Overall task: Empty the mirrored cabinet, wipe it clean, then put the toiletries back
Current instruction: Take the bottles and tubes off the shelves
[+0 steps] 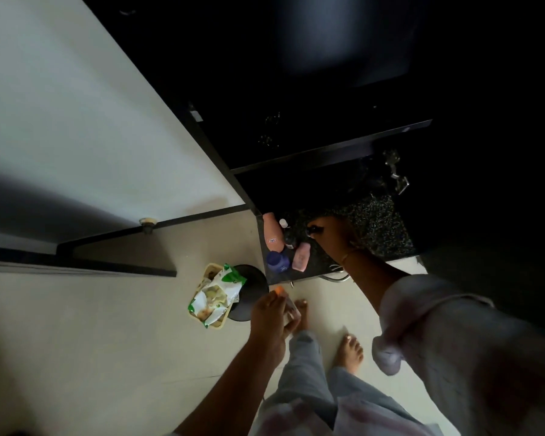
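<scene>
On the dark speckled counter [378, 228] lie a tall peach bottle [272, 231], a small pink bottle [301, 257], a blue jar [278, 262] and a small white-capped bottle [283, 223]. My right hand [332, 236] reaches over the counter and is closed around a small dark bottle [314, 229] at its fingertips. My left hand [272, 314] hangs lower, over the floor, gripping a pale item with an orange cap [279, 290]. The cabinet [328, 89] above is very dark and its inside cannot be made out.
A yellow basket [213, 295] stuffed with green-and-white packets sits on the floor next to a round black bin [252, 291]. My bare feet [348, 352] stand on the pale floor. A metal tap [395, 171] shows at the counter's back. A white door panel [76, 121] fills the left.
</scene>
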Tool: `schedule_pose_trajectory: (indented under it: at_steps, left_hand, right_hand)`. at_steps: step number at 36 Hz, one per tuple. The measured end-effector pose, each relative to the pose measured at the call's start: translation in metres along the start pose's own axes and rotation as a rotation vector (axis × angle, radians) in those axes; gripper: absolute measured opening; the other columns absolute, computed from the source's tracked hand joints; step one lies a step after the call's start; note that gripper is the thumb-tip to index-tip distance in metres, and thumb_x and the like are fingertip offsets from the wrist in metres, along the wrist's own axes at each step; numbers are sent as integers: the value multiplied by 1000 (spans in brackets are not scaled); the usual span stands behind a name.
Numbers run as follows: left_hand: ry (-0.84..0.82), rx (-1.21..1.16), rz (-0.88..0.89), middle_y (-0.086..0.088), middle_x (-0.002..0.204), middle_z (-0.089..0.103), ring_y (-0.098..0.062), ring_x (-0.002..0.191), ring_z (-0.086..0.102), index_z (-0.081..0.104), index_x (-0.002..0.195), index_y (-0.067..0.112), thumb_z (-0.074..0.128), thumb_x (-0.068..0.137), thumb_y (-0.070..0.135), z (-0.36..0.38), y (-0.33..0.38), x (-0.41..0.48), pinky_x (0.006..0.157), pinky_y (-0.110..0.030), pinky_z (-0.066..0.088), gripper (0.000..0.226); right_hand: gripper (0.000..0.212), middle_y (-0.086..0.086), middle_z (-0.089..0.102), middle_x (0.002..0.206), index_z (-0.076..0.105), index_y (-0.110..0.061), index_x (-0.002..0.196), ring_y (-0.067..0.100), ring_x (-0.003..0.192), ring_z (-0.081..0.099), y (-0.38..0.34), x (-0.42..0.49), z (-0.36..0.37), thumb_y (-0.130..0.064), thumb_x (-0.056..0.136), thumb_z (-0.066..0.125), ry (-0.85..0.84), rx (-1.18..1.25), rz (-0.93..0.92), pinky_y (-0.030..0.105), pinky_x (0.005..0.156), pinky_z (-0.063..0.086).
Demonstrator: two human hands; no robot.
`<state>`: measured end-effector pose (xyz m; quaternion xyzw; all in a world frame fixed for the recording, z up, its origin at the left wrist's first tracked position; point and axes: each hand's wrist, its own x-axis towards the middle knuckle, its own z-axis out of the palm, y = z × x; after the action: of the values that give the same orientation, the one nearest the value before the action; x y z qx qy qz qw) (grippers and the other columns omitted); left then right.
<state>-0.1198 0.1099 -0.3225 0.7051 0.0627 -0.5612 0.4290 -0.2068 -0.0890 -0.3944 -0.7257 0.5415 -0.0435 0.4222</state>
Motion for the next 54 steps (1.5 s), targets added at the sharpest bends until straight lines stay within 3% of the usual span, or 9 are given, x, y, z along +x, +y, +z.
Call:
schedule_pose_trajectory:
  at_steps: [13, 21, 26, 30, 33, 36, 44, 51, 54]
  left_hand:
    - [-100, 126, -40, -5, 69, 65, -20, 77, 65, 63, 80, 16, 59, 95, 17, 44, 11, 22, 84, -42, 55, 15]
    - [-153, 27, -63, -10, 106, 63, -26, 108, 64, 59, 103, 12, 58, 95, 10, 59, 17, 37, 95, -46, 53, 8]
    - [-159, 6, -5, -10, 123, 60, -16, 87, 71, 59, 119, 11, 52, 96, 7, 66, 13, 40, 76, -32, 58, 25]
    - [-144, -50, -12, -20, 116, 64, -26, 97, 68, 60, 114, 6, 46, 96, 1, 78, 13, 39, 83, -36, 58, 23]
    - [-148, -101, 13, -5, 117, 66, -28, 110, 63, 57, 126, 27, 41, 96, -2, 84, 12, 37, 92, -43, 54, 44]
    - [-167, -113, 21, -2, 126, 62, -26, 116, 61, 60, 114, 44, 41, 96, 1, 86, 14, 33, 91, -42, 54, 50]
    - [-214, -140, -4, 1, 101, 67, -25, 117, 59, 60, 90, 30, 43, 100, 8, 90, 16, 34, 105, -42, 44, 30]
    - [-262, -97, -6, -3, 107, 68, -21, 108, 60, 61, 95, 31, 48, 99, 5, 86, 17, 45, 95, -32, 47, 29]
    - [-258, -75, 40, 5, 96, 70, -12, 91, 67, 50, 122, 37, 43, 101, 6, 85, 15, 48, 70, -20, 53, 39]
  right_hand:
    - [29, 16, 67, 117, 68, -10, 117, 34, 113, 58, -15, 37, 8, -16, 88, 66, -82, -94, -111, 44, 99, 45]
    - [35, 21, 64, 111, 61, -1, 114, 36, 108, 59, -7, 27, 4, -8, 81, 71, 3, -41, -75, 43, 94, 46]
    - [21, 20, 69, 91, 67, 1, 89, 31, 90, 64, 8, -3, -10, -20, 89, 65, -41, 1, 62, 35, 77, 49]
    - [33, 16, 69, 76, 68, 0, 78, 31, 78, 67, 28, -42, -13, -27, 94, 58, -202, 125, 153, 41, 74, 53]
    - [30, 8, 70, 84, 69, -5, 90, 20, 83, 66, 40, -65, -13, -33, 93, 59, -228, 204, 171, 36, 73, 51]
    - [23, 1, 73, 94, 70, -13, 102, 10, 90, 65, 43, -80, -15, -32, 90, 64, -268, 293, 156, 24, 70, 49]
    - [26, 6, 74, 99, 71, -10, 107, 7, 89, 67, 45, -81, -15, -22, 84, 73, -252, 400, 138, 18, 74, 52]
    - [26, 2, 66, 79, 73, -10, 101, 7, 75, 59, 47, -82, -20, -30, 86, 70, -343, 622, 301, 23, 68, 47]
    - [31, 2, 59, 73, 72, -1, 97, 9, 71, 53, 44, -80, -18, -30, 87, 69, -324, 637, 322, 23, 67, 43]
